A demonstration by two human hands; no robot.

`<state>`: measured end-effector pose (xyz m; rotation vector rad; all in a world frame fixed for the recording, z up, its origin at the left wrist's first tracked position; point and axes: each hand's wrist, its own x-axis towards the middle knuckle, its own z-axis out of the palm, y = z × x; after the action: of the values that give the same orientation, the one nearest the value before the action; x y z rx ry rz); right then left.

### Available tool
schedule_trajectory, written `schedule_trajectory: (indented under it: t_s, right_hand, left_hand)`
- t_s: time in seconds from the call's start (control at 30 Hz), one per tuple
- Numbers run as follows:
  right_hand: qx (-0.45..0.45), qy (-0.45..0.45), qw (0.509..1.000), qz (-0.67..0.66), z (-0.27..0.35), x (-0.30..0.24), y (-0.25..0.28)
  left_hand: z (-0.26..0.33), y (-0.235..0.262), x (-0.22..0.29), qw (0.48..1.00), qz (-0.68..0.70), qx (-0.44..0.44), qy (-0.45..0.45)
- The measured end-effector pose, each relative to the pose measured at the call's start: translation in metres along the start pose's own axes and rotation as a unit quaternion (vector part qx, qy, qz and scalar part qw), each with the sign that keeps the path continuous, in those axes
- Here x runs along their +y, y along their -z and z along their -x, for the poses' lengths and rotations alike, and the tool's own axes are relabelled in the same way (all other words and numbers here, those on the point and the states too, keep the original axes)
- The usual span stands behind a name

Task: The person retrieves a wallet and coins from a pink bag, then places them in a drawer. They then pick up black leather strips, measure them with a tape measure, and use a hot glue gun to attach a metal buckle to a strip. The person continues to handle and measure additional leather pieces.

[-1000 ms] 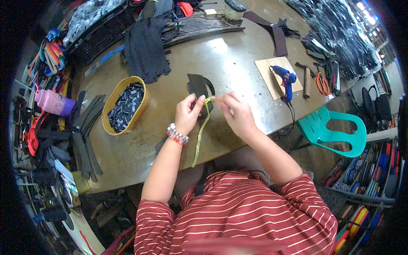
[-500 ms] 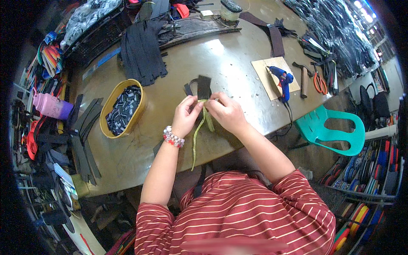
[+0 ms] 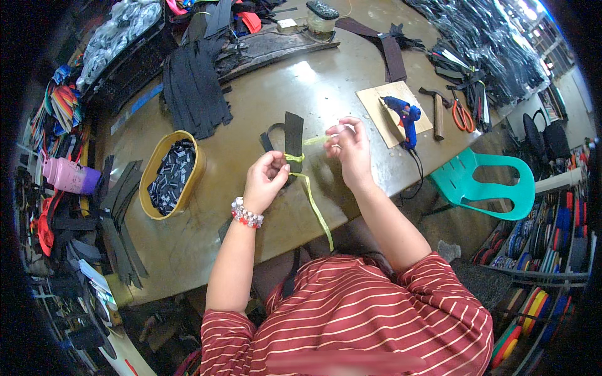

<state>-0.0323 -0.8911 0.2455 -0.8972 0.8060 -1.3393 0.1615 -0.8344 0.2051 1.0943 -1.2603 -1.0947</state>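
A short bundle of black webbing strap (image 3: pixel 293 130) lies on the table in front of me, one strip of it curving into a loop. Around its lower part runs a thin yellow-green ribbon (image 3: pixel 317 212), whose long tail trails toward the table's near edge. My left hand (image 3: pixel 264 182), with a beaded bracelet at the wrist, is closed on the strap where the ribbon wraps it. To the right, my right hand (image 3: pixel 352 153) pinches the ribbon's other end, stretched out from the strap. Its fingertips are slightly blurred.
On the left stands a yellow tub (image 3: pixel 195 182) of small black pieces, beside black strips (image 3: pixel 120 216). A blue glue gun (image 3: pixel 404 119) rests on a board at right, near a hammer (image 3: pixel 438 116) and orange-handled scissors (image 3: pixel 463 118). A green plastic chair (image 3: pixel 454 178) stands beyond the right edge.
My right hand has moved right, away from the left, drawing one ribbon end out. The ribbon's tail has swung to the right. The whole view has shifted slightly.
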Motion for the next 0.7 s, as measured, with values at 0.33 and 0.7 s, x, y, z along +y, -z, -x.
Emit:
schedule_trajectory:
  t_s: [0.33, 0.7]
  right_hand:
    - [-0.061, 0.366, 0.755, 0.541, 0.022, -0.002, -0.026]
    - [-0.147, 0.398, 0.758, 0.496, 0.024, 0.008, -0.028]
  left_hand:
    - [0.002, -0.003, 0.015, 1.000, -0.018, -0.012, -0.001]
    - [0.000, 0.002, 0.007, 0.998, -0.057, -0.019, -0.011]
